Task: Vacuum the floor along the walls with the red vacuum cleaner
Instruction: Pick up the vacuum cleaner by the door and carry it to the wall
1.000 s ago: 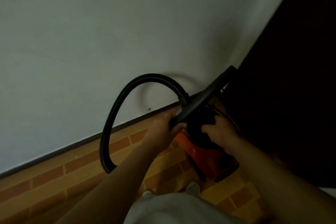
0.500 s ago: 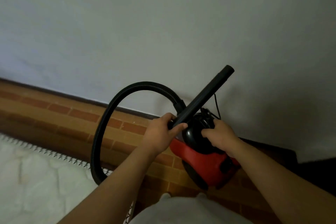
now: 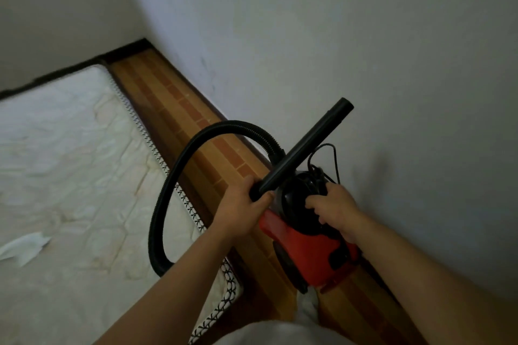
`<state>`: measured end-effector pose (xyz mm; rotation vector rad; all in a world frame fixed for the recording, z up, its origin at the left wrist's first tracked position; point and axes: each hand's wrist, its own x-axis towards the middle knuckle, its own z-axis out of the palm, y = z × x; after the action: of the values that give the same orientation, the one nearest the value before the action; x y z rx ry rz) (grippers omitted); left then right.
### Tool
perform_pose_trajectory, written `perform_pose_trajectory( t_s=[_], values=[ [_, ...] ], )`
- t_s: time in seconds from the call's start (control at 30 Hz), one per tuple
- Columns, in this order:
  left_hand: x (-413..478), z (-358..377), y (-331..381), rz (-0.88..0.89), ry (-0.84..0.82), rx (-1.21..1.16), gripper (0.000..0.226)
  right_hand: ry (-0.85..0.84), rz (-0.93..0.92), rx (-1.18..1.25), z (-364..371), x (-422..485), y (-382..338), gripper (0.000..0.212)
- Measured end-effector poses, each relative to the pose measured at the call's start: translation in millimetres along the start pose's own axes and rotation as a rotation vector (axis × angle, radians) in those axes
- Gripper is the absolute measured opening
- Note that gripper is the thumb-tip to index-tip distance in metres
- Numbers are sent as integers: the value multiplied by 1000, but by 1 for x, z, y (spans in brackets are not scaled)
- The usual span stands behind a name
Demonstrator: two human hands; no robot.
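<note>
The red vacuum cleaner (image 3: 307,249) hangs in the air in front of me, above the floor strip by the wall. My right hand (image 3: 335,211) grips its black top handle. My left hand (image 3: 241,209) grips the lower end of the black rigid tube (image 3: 305,148), which points up and to the right, its open mouth off the floor near the wall. The black ribbed hose (image 3: 173,176) loops from the tube round to the left and down behind my left forearm. A thin black cord (image 3: 333,154) curls above the vacuum body.
A strip of brown brick-patterned floor (image 3: 179,109) runs along the grey wall (image 3: 336,36) to a far corner. A white quilted mattress (image 3: 70,162) lies on the left of the strip, with a scrap of white paper (image 3: 23,248) on it.
My view has swung left along the wall: the dark doorway is gone and the mattress and room corner have come into sight. Both hands keep the same hold on the tube and the vacuum.
</note>
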<state>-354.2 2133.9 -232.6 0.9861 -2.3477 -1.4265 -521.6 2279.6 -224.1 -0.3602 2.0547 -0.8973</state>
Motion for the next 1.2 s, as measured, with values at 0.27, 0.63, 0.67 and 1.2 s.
perform_pose_trajectory(
  t_s=[0.27,0.63,0.67,1.2],
  values=[
    [31,-13,10,-118,246,-5,30,-188,-97,-28,-17,68,-49,37],
    [64,-38,13,-171,480,3,30,-328,-190,-130,9,134,-131,42],
    [68,-43,10,-174,503,0,31,-337,-201,-135,15,140,-140,43],
    [226,-217,-81,-261,657,-136,33,-343,-247,-186,148,296,-339,48]
  ],
)
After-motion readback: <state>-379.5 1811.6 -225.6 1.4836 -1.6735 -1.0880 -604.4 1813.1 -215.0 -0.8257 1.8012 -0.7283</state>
